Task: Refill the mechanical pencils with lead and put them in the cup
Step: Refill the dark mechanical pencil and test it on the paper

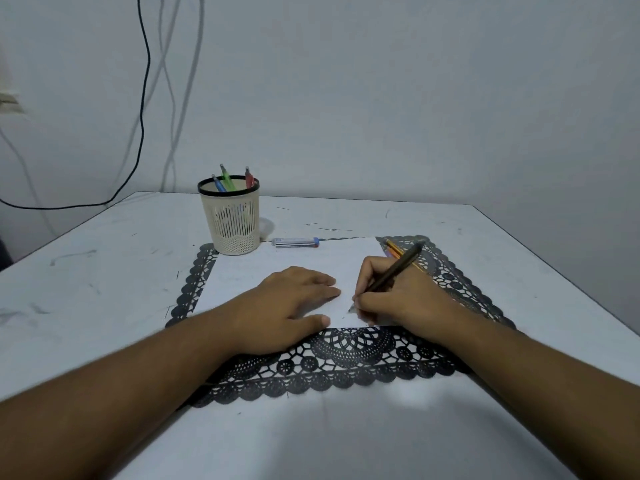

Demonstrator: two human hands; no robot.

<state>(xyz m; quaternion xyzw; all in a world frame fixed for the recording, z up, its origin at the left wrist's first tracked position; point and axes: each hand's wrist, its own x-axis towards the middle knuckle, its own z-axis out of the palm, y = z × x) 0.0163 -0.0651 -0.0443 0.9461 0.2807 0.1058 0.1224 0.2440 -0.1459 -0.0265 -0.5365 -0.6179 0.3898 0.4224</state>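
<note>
Right hand [391,299] grips dark pencil [398,268] (tip on paper [294,261])

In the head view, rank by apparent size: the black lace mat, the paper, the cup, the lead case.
Largest to smallest:
1. mat
2. paper, partly hidden by the hands
3. cup
4. lead case

The cup and case lie farther from the camera, so both look smaller.

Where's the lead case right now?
Head view: the lead case lies flat at the paper's far edge, just right of the cup, beyond both hands.
</note>
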